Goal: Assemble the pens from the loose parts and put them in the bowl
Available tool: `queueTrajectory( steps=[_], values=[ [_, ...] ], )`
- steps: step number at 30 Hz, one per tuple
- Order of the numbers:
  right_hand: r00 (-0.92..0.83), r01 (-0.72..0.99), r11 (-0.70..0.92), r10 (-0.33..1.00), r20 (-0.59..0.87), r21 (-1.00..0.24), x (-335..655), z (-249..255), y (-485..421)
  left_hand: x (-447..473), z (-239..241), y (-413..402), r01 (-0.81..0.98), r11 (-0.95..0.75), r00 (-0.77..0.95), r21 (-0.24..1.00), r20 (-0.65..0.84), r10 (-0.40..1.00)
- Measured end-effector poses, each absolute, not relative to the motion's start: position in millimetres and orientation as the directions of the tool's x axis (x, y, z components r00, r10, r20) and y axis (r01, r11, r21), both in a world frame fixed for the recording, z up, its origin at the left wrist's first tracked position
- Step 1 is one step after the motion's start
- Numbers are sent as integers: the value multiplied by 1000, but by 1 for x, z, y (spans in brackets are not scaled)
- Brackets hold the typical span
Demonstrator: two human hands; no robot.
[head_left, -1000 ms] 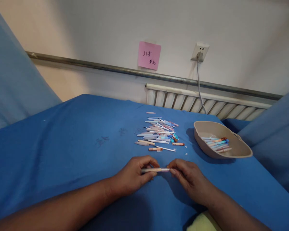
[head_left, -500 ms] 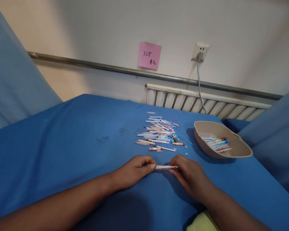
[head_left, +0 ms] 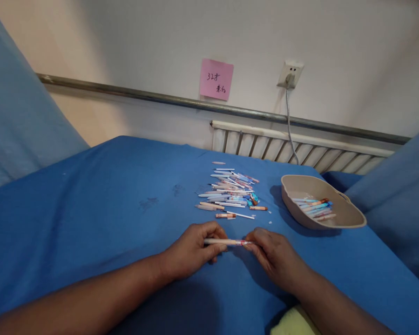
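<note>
A slim peach-and-white pen (head_left: 226,242) with a reddish patterned part toward its right end lies level between my hands, above the blue cloth. My left hand (head_left: 197,246) is closed round its left half, fingers over the top and thumb below. The right end sits pinched between thumb and fingers of my right hand (head_left: 274,258), which hide its tip. Just beyond my hands is a loose pile of pen parts (head_left: 230,186): barrels, white refills and small blue and brown pieces. An orange-brown pen piece (head_left: 225,216) lies at the pile's near edge.
A beige basin (head_left: 347,218) holding several pens (head_left: 316,211) stands at the right. Blue cloth (head_left: 101,200) covers the table. Behind it are a radiator (head_left: 261,146), a metal rail (head_left: 153,98), a pink note (head_left: 216,79) and a plugged socket (head_left: 290,74).
My left hand has shifted its hold on the pen; its fingers have lifted and more of the pen's left half shows. The right hand stays at the right end. The pile and basin look unchanged.
</note>
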State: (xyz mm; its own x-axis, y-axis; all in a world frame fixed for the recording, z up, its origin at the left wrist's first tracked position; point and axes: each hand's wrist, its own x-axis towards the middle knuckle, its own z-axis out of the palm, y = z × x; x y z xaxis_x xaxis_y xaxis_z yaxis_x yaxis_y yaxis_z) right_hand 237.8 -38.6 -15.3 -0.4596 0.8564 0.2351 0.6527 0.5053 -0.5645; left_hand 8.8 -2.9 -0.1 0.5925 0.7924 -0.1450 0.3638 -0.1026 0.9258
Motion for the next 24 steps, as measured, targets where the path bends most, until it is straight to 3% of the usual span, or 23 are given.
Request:
queueTrajectory(
  steps=[6,10,13,17,20,24],
  values=[
    [-434,618,451,879,199,-644,236,-16,-39,3,4,-5,447,-427,651,786,41,758],
    [-430,571,413,887,170,-710,236,-15,-36,1,5,-5,443,-520,687,731,96,720],
    [-416,561,399,893,170,-725,235,-15,-37,1,6,-5,430,-461,680,776,58,731],
    [-410,583,454,880,239,-673,235,-16,-40,5,4,-5,357,-186,639,915,-94,764],
    [-433,606,502,859,274,-617,236,-15,-42,8,2,-5,302,-43,617,952,-161,770],
    [-481,642,555,829,286,-529,236,-15,-42,8,3,-4,324,-49,672,945,-193,715]
  ],
)
